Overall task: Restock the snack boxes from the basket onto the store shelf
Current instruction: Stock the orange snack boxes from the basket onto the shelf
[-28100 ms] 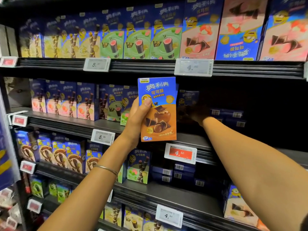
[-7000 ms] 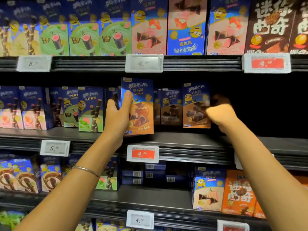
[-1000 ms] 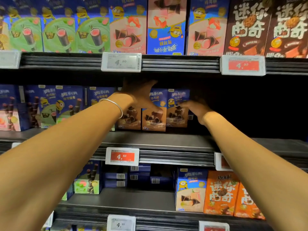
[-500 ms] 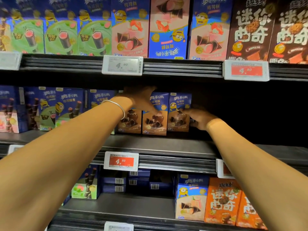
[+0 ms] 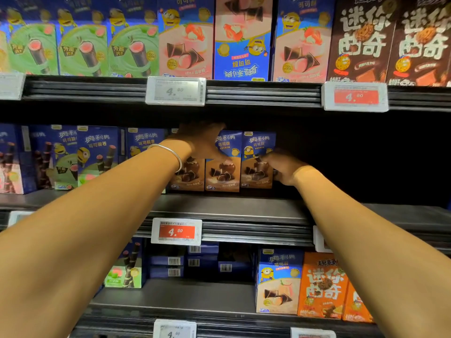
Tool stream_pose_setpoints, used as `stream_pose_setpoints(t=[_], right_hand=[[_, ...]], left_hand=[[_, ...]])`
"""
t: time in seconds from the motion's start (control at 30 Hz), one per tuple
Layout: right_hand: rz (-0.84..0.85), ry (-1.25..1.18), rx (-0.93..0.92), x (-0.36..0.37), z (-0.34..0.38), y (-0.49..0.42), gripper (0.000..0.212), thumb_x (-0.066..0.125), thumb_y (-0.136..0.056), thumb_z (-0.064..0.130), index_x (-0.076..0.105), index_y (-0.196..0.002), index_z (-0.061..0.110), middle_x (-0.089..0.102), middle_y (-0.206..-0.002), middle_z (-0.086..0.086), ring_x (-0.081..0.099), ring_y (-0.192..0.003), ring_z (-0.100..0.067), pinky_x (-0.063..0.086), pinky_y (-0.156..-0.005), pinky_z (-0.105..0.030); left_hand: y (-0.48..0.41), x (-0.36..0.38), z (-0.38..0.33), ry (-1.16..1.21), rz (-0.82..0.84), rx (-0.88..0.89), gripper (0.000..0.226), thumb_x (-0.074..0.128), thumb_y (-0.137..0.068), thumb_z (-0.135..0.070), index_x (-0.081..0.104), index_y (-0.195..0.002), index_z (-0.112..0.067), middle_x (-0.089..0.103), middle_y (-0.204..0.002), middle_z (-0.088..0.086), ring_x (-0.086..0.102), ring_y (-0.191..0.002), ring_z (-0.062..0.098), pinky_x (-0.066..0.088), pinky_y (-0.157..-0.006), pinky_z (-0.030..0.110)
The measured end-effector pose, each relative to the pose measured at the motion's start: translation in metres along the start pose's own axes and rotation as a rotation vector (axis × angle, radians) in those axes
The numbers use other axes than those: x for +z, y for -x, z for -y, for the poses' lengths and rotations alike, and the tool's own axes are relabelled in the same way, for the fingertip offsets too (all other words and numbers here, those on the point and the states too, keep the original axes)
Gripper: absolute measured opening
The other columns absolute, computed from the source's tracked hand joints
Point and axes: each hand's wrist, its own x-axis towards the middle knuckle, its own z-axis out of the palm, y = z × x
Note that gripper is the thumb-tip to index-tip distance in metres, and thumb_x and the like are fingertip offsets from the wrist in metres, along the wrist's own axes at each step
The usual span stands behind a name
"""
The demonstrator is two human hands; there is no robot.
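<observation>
Snack boxes [image 5: 223, 178], three upright blue-and-brown cardboard cartons with chocolate pieces printed on their fronts, stand side by side and touching on the black metal store shelf [image 5: 219, 208], set between the two hands. The left hand [image 5: 202, 142] lies over the top of the left box [image 5: 188, 178] with its thumb pressed on the face of the middle box [image 5: 220, 185]. Its fingers reach past the carton tops into shadow, so I cannot tell whether it clasps them or only steadies them. The right hand [image 5: 284, 167] grips the outer edge of the right-hand box [image 5: 256, 172], fingers curled at its side and one fingertip on its front. Held from both ends like this, the row appears to be getting squeezed together and squared, fronts facing out. That pressure from both sides would also stop such tall, light cartons from tipping. A thin silver bangle [image 5: 170, 152] circles the left wrist. Just outside the left hand stand blue-and-green wafer-roll boxes [image 5: 97, 157], and below the hands a white-framed red price tag [image 5: 176, 231] sits on the shelf edge. Beyond the right hand the shelf is lost in shadow.
</observation>
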Motion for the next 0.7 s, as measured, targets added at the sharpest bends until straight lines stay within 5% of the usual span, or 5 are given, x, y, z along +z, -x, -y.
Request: stream_pose_setpoints(t=[0.07,0.13,0.5,0.7], right_hand=[[0.014,-0.038,0.020,0.002,0.001,0.003,0.007,0.057,-0.101,0.018,0.064,-0.101,0.021,0.075,-0.090,-0.001,0.074,-0.079,-0.015,0.057,-0.059,-0.024],[0.019,-0.039,0.037,0.005,0.002,0.005,0.009,0.056,-0.099,0.017,0.065,-0.097,0.019,0.076,-0.083,-0.001,0.073,-0.071,-0.014,0.054,-0.055,-0.023],[0.011,-0.044,0.050,0.018,0.005,0.013,0.028,0.052,-0.093,0.011,0.064,-0.118,0.007,0.071,-0.109,-0.014,0.067,-0.095,-0.027,0.054,-0.080,-0.034],[-0.037,-0.015,0.088,0.020,0.011,0.026,0.036,0.053,-0.092,0.015,0.063,-0.126,0.008,0.070,-0.122,-0.018,0.065,-0.116,-0.035,0.047,-0.109,-0.049]], left_hand=[[0.002,-0.002,0.000,0.023,0.016,0.015,0.084,0.083,-0.077,-0.061,0.048,-0.141,-0.019,0.063,-0.138,0.008,0.066,-0.118,0.028,0.057,-0.096,0.042],[0.003,-0.003,-0.001,0.022,0.024,0.021,0.083,0.083,-0.077,-0.059,0.047,-0.141,-0.019,0.062,-0.139,0.008,0.066,-0.119,0.028,0.058,-0.097,0.045],[0.003,-0.004,-0.003,-0.009,0.031,-0.028,0.096,0.084,-0.078,-0.057,0.034,-0.150,-0.019,0.054,-0.146,0.011,0.059,-0.128,0.034,0.052,-0.104,0.055],[0.002,-0.001,0.002,0.033,0.002,-0.038,0.102,0.088,-0.072,-0.055,0.033,-0.149,-0.018,0.055,-0.143,0.011,0.058,-0.128,0.035,0.050,-0.106,0.056]])
